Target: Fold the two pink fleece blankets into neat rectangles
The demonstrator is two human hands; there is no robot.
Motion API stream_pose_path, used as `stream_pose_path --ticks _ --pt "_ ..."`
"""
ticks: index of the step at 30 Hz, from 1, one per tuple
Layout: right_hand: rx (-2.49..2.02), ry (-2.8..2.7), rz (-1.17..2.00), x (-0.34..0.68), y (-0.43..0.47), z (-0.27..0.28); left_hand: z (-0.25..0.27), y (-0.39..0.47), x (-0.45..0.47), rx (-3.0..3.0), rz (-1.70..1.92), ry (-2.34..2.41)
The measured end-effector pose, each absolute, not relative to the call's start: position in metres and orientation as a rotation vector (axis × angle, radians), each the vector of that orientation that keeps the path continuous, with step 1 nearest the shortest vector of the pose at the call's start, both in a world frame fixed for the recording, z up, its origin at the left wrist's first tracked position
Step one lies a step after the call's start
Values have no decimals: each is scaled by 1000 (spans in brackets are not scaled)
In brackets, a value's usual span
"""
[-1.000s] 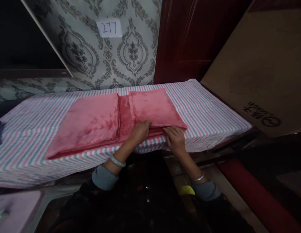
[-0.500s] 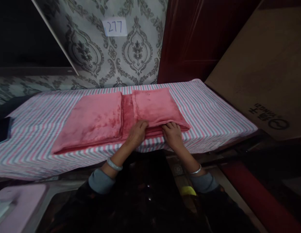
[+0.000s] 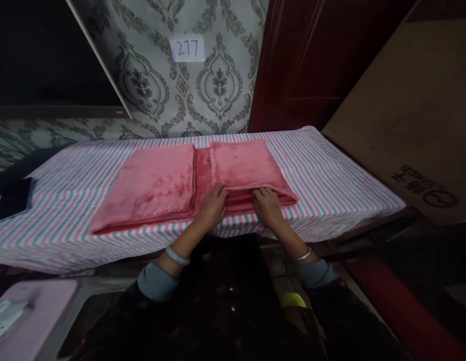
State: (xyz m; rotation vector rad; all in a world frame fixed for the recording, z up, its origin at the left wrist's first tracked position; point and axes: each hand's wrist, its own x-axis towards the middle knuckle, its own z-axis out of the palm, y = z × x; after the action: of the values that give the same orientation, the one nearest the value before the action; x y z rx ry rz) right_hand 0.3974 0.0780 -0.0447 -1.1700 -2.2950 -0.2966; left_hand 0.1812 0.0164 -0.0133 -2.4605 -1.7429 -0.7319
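A pink plush blanket (image 3: 154, 175) lies folded on a striped cloth (image 3: 315, 170), its two ends folded inward with a narrow strip showing between them. My left hand (image 3: 213, 204) grips the front edge of the right folded section near its inner corner, fingers curled over the top. My right hand (image 3: 267, 204) holds the same edge farther right, fingers bent over it. Between the hands the upper layer is lifted a little, and darker layers show beneath. My fingertips are partly hidden by the fabric.
A dark phone (image 3: 15, 199) lies on the cloth at the left. A large screen (image 3: 52, 55) stands behind it. The cardboard box (image 3: 417, 125) leans at the right, beside a dark red door (image 3: 304, 60). A pink stool (image 3: 41, 311) is at lower left.
The view has shifted slightly left, so more of the phone shows. Both hands keep their grip, and the gap under the lifted front edge looks a little wider.
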Motion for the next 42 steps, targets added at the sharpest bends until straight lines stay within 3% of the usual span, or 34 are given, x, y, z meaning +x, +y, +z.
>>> stream_pose_path --ticks 13,19,23,31,42 --pt "-1062 -2184 -315 402 53 -58 -10 -8 170 -2488 -526 -1730" --pt "-974 -2092 -322 393 48 -67 33 -8 163 -2588 -817 -1643" --pt "-984 -2037 -273 392 47 -73 59 55 164 -2631 -846 -1719" --pt "-958 -1942 -180 387 47 -78 67 218 183 -2407 -337 -2086" --pt "-917 -1901 -135 388 46 -74 30 301 194 -2248 -208 -2193"
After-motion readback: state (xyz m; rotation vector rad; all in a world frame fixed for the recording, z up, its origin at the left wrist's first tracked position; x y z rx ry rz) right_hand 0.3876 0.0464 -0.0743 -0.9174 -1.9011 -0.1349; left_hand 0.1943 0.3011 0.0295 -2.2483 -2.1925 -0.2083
